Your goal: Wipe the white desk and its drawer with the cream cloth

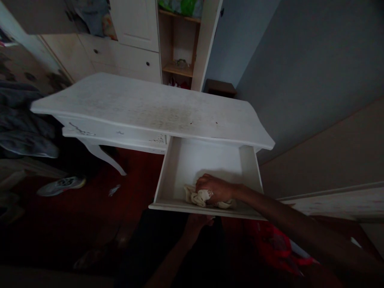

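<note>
A white drawer (210, 154) is pulled out from the right side of a white table (126, 94) with curved legs. Inside it, near the front panel, my right hand (214, 188) is closed on a crumpled cream cloth (195, 197) that bears a small reddish print. The cloth lies against the drawer's bottom, partly covered by my fingers. My left hand (199, 222) is below the drawer's front edge, close to or touching its underside. Its fingers are mostly hidden by the drawer front and the dark.
Dark smudges mark the tabletop. Behind stands a white cabinet (136, 28) with an open shelf section (180, 70). A shoe (61, 186) lies on the red floor at left, near grey fabric (24, 124). A red bag (274, 248) sits at lower right, beside the wall.
</note>
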### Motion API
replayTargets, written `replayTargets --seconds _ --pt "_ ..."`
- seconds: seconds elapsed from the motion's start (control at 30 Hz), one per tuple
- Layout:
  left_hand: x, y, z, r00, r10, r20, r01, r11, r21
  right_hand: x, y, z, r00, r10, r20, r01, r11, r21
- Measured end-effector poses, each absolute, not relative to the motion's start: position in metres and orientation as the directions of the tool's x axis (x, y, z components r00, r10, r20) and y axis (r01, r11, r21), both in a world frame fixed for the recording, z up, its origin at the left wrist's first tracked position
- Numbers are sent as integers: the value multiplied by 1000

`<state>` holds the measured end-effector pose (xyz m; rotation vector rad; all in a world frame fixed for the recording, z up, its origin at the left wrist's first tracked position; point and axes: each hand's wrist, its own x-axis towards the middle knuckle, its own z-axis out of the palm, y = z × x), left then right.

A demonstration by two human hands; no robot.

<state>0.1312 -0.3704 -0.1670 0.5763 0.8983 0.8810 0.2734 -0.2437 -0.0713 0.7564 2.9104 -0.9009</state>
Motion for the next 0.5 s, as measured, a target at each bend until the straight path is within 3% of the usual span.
replayTargets --seconds 0.17,0.33,0.5 --pt "132 -370 -169 337 830 -445 -380 552 742 322 -257 -56 -807 506 -304 587 631 -507" --pt "138 -370 -184 292 842 -454 -379 538 753 342 -270 -44 -598 649 -471 801 511 -312" --pt "134 -371 -191 324 856 -403 -340 503 795 346 -274 -47 -421 796 -435 904 410 -122"
